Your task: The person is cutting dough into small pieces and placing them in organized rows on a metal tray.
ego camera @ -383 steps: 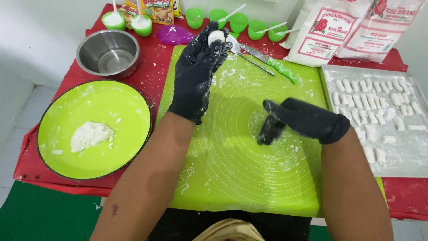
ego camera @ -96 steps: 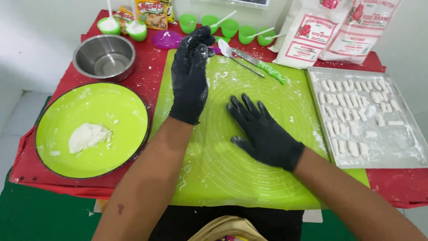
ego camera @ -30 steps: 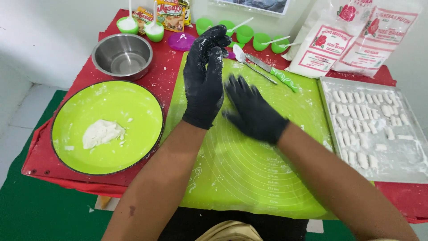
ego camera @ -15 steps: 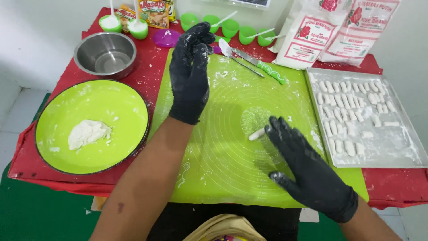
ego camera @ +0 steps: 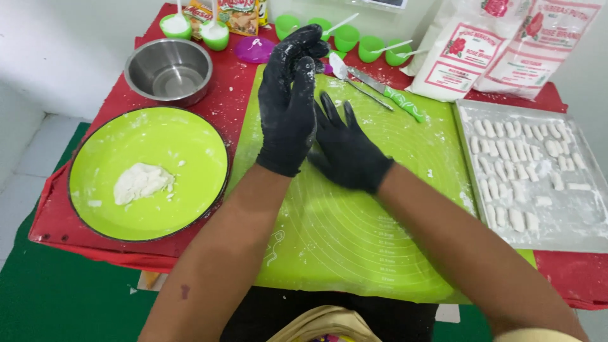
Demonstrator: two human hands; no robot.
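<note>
Pressing flat on the green silicone mat (ego camera: 380, 209), the right hand (ego camera: 347, 152) lay with its fingers spread and straight, grasping nothing that could be seen; if a piece of dough was under the palm, the picture did not show it. Just beside it, touching or nearly touching its thumb side, the left hand (ego camera: 288, 107) stood raised on its edge, the black glove dusted with flour and the fingertips curled together at the top. Whether they pinched a small bit of dough I cannot tell, because the fingers hid the inside.

Well to the right of the right hand, the metal tray (ego camera: 573, 221) held many short white dough sticks (ego camera: 506, 158) in rows, and the near right part of it was bare and floury. I judge that a large share of the shaping was done, but not all: well to the left of the left hand, a lump of white dough (ego camera: 140, 182) remained on the round green plate (ego camera: 190, 145), so more pieces could be made from it.

Beyond the left fingertips lay a knife with a green handle (ego camera: 398, 100) and a white spoon (ego camera: 337, 64). Farther back stood a steel bowl (ego camera: 168, 69), small green cups (ego camera: 354, 39) and two flour bags (ego camera: 500, 47), all on the red table cover (ego camera: 234, 95).
</note>
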